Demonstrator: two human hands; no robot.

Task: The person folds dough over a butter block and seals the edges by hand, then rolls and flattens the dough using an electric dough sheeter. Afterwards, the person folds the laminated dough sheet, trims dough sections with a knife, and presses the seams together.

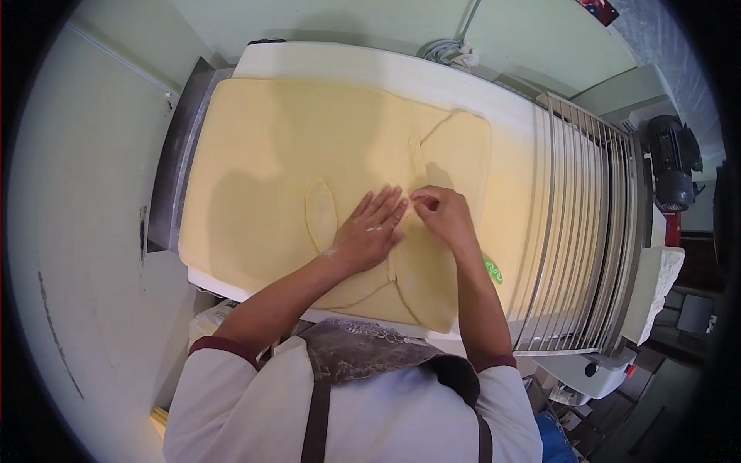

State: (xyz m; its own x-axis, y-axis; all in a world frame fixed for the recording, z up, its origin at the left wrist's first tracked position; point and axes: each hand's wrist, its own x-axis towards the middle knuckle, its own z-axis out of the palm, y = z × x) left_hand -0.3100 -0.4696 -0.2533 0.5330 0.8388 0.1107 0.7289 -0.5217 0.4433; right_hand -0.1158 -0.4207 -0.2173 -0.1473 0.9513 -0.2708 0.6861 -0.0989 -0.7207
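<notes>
Nearest, a brown apron (363, 351) over white sleeves. At 12 o'clock from it, the left hand (369, 230) lies spread flat on a wide pale-yellow dough sheet (262, 177) — smooth, its folded flaps overlapping — covering the white conveyor belt (432, 77). Right hand (444, 216) pinches a dough seam; metal guard bars (575, 224) at 3 o'clock.

A white conveyor belt (432, 77) of a dough-rolling machine carries a broad pale-yellow sheet of dough (255, 170) (folded over itself at the right and near edges), which covers most of its surface.
</notes>
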